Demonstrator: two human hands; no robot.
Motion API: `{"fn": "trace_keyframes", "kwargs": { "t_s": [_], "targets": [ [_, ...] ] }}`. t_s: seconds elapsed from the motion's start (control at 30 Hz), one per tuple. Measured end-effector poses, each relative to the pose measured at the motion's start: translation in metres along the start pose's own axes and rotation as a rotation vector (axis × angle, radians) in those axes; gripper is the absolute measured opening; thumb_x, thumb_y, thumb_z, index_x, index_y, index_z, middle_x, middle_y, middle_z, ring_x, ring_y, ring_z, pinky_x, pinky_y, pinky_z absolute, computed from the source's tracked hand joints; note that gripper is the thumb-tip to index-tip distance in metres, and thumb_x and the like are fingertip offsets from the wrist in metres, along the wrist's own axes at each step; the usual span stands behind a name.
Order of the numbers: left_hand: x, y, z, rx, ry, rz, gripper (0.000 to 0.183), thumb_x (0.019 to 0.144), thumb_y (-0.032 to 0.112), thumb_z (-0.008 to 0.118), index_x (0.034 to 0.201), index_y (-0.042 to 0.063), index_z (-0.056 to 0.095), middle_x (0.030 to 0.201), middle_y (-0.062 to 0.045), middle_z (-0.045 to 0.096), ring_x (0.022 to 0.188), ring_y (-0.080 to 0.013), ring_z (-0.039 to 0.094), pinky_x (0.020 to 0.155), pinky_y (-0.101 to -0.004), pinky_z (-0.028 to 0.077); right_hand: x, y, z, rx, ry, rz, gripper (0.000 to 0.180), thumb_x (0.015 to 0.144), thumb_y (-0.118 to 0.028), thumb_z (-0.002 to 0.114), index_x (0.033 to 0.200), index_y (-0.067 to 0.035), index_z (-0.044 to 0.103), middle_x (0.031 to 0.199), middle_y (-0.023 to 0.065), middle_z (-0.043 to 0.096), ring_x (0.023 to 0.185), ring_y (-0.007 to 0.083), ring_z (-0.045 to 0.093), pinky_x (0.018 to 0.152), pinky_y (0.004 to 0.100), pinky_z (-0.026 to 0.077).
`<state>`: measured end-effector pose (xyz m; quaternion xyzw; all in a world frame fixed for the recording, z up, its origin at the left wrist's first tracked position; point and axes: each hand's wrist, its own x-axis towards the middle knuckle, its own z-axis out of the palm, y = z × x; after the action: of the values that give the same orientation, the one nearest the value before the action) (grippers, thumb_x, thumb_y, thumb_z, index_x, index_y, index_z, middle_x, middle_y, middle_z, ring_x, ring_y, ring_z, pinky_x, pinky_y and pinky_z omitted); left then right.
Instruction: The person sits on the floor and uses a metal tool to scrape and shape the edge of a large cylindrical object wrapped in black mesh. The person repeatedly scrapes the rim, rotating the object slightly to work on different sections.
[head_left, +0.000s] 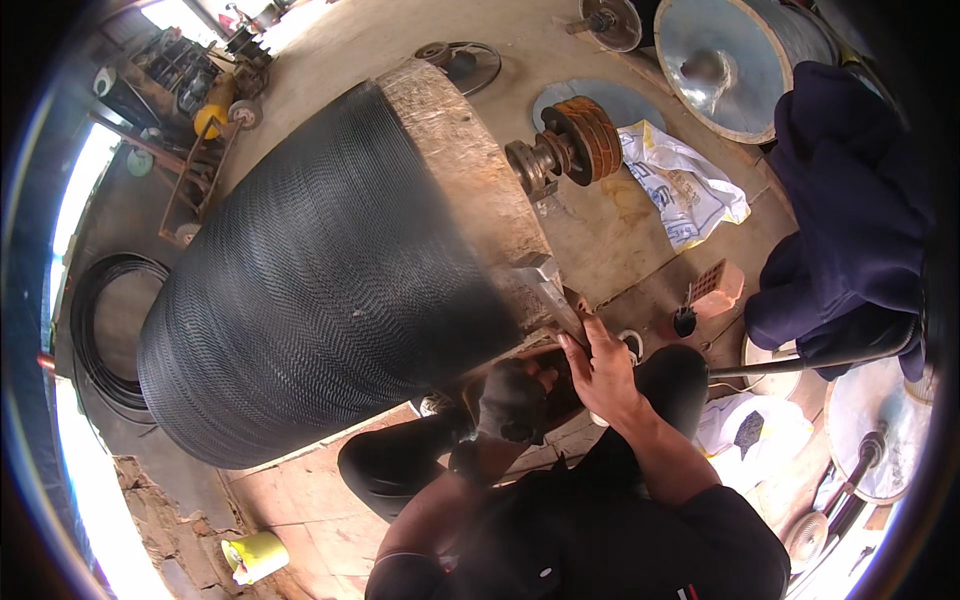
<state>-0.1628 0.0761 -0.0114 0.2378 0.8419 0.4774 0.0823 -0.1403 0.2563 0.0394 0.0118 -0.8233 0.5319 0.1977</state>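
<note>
A large drum (315, 277) lies before me, its curved side covered in dense black ridged rows and its end band bare and pale brown like wood (465, 142). My right hand (609, 379) grips a hammer (555, 300). Its metal head overlaps the lower corner of the bare band in view; contact cannot be told. Close beside it, under the drum's near edge, is my left hand (517, 397) in a dark glove with bare fingertips. Those fingers are bent, and shadow hides whatever may be between them. My knees stand on either side of my hands.
A shaft with a grooved pulley (589, 141) sticks out of the drum's end. Around it lie a printed sack (682, 187), a perforated brick (718, 288) and a metal cylinder (724, 45). Dark cloth (847, 202) hangs at right. A black coil (90, 337) and yellow tub (266, 555) are at left.
</note>
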Motion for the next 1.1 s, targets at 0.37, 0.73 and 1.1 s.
{"fn": "trace_keyframes", "kwargs": {
  "t_s": [0.37,0.73,1.1],
  "targets": [
    [0.059,0.068,-0.072,0.584,0.645,0.426,0.041,0.089,-0.002,0.064,0.128,0.009,0.070,0.100,-0.009,0.069,0.088,-0.0313,0.065,0.091,-0.0434,0.050,0.001,-0.003,0.001,0.007,-0.003,0.085,0.048,0.095,-0.001,0.071,0.140,0.003,0.054,0.110,0.0320,0.070,0.103,0.0486,0.072,0.082,0.0445,0.058],
    [0.076,0.071,-0.083,0.465,0.660,0.374,0.069,0.080,0.000,0.063,0.149,0.010,0.058,0.077,-0.007,0.064,0.065,-0.0310,0.062,0.058,-0.0443,0.050,0.003,-0.007,0.006,0.030,0.012,0.103,0.037,0.094,-0.002,0.073,0.128,0.004,0.059,0.091,0.0286,0.072,0.085,0.0488,0.073,0.067,0.0457,0.057],
    [0.087,0.059,-0.067,0.289,0.670,0.142,0.078,0.077,-0.002,0.068,0.152,0.006,0.052,0.084,-0.005,0.061,0.073,-0.0229,0.062,0.062,-0.0369,0.050,0.002,-0.017,0.002,-0.120,0.017,-0.042,0.025,0.102,-0.008,0.065,0.124,0.003,0.058,0.084,0.0243,0.067,0.073,0.0448,0.069,0.062,0.0472,0.052]
  ]
}}
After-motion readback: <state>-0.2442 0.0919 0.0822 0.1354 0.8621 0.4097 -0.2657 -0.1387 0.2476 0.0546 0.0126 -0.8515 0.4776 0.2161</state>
